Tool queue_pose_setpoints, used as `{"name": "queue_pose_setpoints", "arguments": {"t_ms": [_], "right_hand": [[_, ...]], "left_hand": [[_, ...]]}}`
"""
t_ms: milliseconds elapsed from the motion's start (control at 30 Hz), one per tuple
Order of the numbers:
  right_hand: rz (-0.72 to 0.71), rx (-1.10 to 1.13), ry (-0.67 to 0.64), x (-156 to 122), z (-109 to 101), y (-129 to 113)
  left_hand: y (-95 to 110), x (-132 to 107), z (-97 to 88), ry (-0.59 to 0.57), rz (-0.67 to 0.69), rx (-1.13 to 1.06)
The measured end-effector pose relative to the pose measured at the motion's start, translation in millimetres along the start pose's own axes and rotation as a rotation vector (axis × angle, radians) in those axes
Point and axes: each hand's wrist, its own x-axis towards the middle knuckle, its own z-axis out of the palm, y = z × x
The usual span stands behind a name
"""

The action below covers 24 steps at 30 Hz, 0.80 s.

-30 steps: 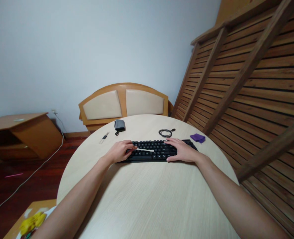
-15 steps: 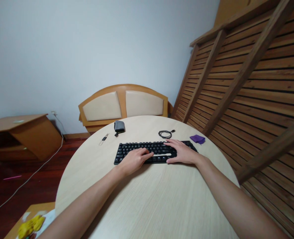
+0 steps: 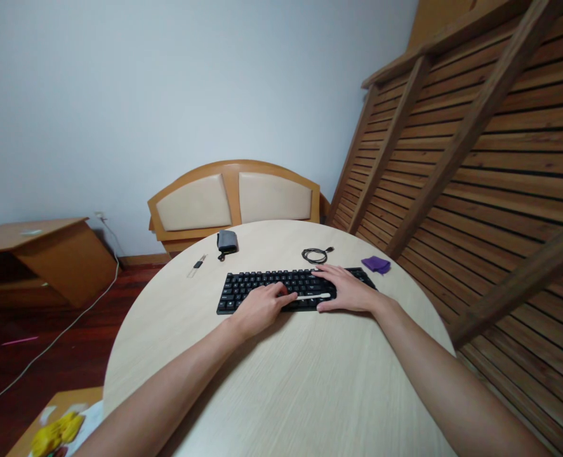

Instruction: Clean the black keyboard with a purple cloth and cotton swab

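A black keyboard (image 3: 262,279) lies across the round table, under both of my hands. My left hand (image 3: 262,304) is closed on a slim white toothbrush (image 3: 312,296); its thicker end points right, over the lower rows of keys, and the bristles are too small to make out. Spread over the right part of the keyboard, my right hand (image 3: 348,290) has its thumb at the near edge and its fingers toward the far edge, touching the keyboard. The keys beneath that palm are hidden.
Beyond the keyboard on the pale table (image 3: 291,381) lie a grey pouch (image 3: 226,241), a small black-and-metal tool (image 3: 198,264), a coiled black cable (image 3: 314,256) and a purple cloth (image 3: 376,264). A slatted wooden frame (image 3: 452,165) leans at the right.
My left hand has shifted the toothbrush very slightly to the right along the keys. My right hand stays spread on the keyboard. The whole view has drifted a little.
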Motion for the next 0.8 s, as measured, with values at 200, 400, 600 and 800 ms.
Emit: {"name": "queue_pose_setpoints", "arguments": {"t_ms": [200,400,600,800], "right_hand": [[0.005,0.012,-0.003,-0.2,-1.3,-0.7],[-0.005,0.015,-0.007,0.3,-0.2,2.2],[0.001,-0.009,-0.018,-0.3,-3.5,-3.3],[0.01,-0.005,-0.028,0.5,-4.7,-3.6]], "left_hand": [[-23.0,-9.9,-7.9,-0.023,0.009,-0.015],[-43.0,-18.3,-17.3,-0.091,-0.004,-0.046],[-59.6,-26.0,-23.9,-0.072,-0.017,-0.13],[-77.5,-31.9,-23.3,-0.077,-0.073,-0.167]]}}
